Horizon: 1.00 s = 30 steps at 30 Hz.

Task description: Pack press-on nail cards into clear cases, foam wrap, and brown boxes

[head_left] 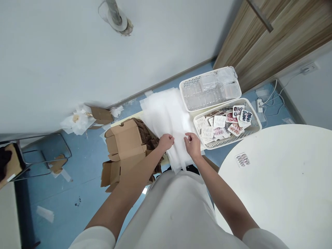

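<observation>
White foam sheets (166, 107), cardboard mailer boxes (128, 136) at nine o'clock
Left hand (166, 141), right hand (193, 144) half-curled over foam; grip unclear.

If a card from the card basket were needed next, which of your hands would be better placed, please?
The right hand, probably: it is close beside the card basket. The left hand is farther off, across the white sheets and near the cardboard boxes.
</observation>
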{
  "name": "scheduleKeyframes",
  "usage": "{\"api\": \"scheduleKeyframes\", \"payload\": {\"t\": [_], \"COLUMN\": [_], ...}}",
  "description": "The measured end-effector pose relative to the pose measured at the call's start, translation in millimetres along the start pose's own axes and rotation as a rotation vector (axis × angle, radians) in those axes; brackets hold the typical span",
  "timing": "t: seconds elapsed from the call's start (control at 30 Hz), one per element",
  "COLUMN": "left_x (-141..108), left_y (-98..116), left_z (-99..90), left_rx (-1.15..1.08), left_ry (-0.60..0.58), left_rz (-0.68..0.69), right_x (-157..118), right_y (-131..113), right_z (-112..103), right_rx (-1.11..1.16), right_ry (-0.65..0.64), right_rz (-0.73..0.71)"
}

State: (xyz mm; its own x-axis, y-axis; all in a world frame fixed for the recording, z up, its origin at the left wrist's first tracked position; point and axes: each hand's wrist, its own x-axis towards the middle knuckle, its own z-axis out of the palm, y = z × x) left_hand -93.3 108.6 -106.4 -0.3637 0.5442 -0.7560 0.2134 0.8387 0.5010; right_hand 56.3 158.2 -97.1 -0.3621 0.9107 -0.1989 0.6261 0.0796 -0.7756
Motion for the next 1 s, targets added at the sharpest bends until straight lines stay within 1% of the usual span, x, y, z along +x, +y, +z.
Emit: {"api": "scheduleKeyframes", "payload": {"t": [0.1, 0.17, 0.2, 0.23, 0.33, 0.37, 0.4, 0.5, 0.63, 0.73, 0.83, 0.9, 1.0], "left_x": [-3, -9, -12, -17, -31, -36, -40, -53, -71, -85, -97, -103, -110], "left_y": [3, 6, 7, 9, 12, 13, 13, 12, 7, 0, -8, -14, -23], "left_z": [4.9, 6.8, 7.2, 7.1, 5.3, 4.4, 3.5, 0.6, -3.4, -3.9, 2.7, 12.9, 35.9], "left_rx": [-0.012, -0.028, -0.037, -0.047, -0.086, -0.102, -0.118, -0.147, -0.115, -0.097, -0.084, -0.061, -0.031], "left_ry": [0.016, 0.033, 0.034, 0.028, -0.011, -0.024, -0.032, -0.038, -0.004, -0.021, -0.046, -0.051, -0.103], "left_rz": [0.005, 0.024, 0.033, 0.042, 0.062, 0.073, 0.090, 0.174, 0.320, 0.396, 0.450, 0.460, 0.420], "right_x": [-6, -10, -11, -13, -16, -17, -18, -23, -38, -60, -93, -120, -163], "right_y": [-6, -9, -11, -12, -14, -15, -16, -23, -37, -47, -50, -45, -30], "right_z": [-4, -5, -4, -4, -4, -5, -7, -15, -34, -52, -71, -82, -96], "right_rx": [-0.206, -0.309, -0.341, -0.360, -0.354, -0.345, -0.342, -0.382, -0.480, -0.527, -0.526, -0.521, -0.525], "right_ry": [0.051, 0.039, 0.006, -0.037, -0.137, -0.148, -0.150, -0.137, -0.086, 0.020, 0.141, 0.207, 0.292], "right_rz": [-0.190, -0.295, -0.305, -0.278, -0.089, -0.050, -0.042, -0.139, -0.286, -0.327, -0.302, -0.280, -0.221]}}
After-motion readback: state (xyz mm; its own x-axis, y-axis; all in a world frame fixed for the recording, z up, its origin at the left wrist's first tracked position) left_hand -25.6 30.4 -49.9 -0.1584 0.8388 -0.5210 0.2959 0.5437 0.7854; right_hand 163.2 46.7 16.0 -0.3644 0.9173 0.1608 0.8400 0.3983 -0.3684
